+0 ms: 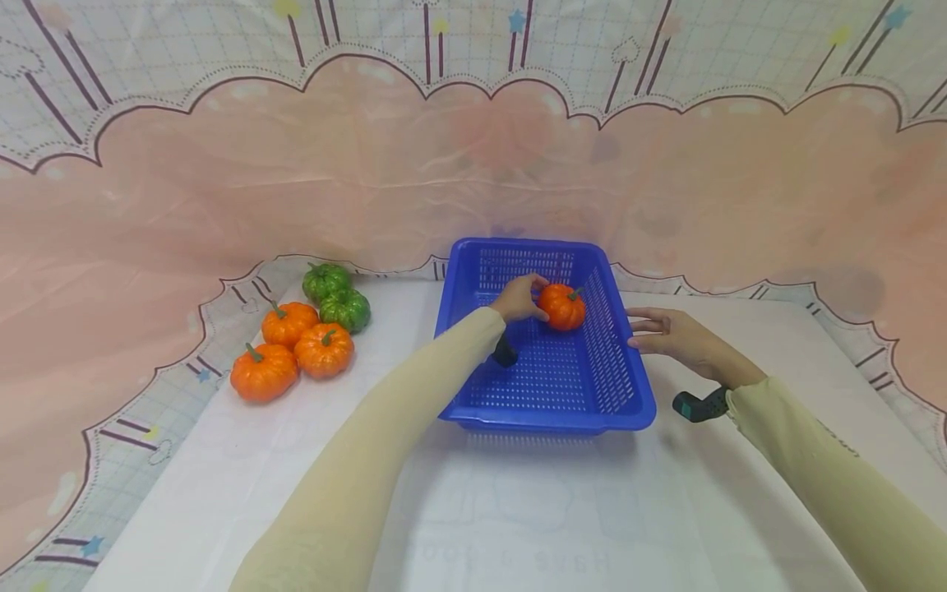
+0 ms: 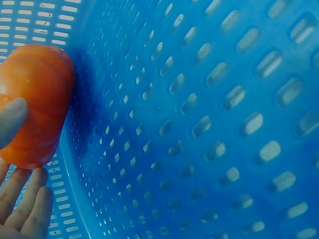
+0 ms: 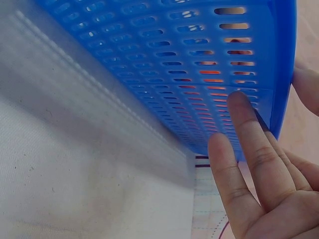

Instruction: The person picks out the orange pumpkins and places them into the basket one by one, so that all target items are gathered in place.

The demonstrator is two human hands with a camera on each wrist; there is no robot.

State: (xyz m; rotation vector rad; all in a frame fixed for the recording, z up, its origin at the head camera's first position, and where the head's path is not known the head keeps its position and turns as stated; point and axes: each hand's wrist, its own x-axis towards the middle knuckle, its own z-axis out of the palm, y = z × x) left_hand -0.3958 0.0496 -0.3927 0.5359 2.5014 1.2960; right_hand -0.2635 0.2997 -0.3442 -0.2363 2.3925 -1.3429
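Inside the blue plastic basket (image 1: pixel 543 421), my left hand (image 1: pixel 518 298) holds an orange toy pumpkin (image 1: pixel 564 308) near the right wall. The left wrist view shows the thumb on the pumpkin (image 2: pixel 42 107) and the fingers at its underside. My right hand (image 1: pixel 676 337) is at the basket's right rim. In the right wrist view its fairly straight fingers (image 3: pixel 264 169) lie along the outside of the perforated wall (image 3: pixel 169 64), with the thumb by the rim. Bits of orange show through the slots.
Left of the basket, three orange pumpkins (image 1: pixel 323 351) and two green pumpkins (image 1: pixel 345 310) sit grouped on the white tabletop (image 1: pixel 414 510). A patterned pink-and-white sheet (image 1: pixel 333 164) hangs behind and around the sides. Dark devices are worn at both wrists.
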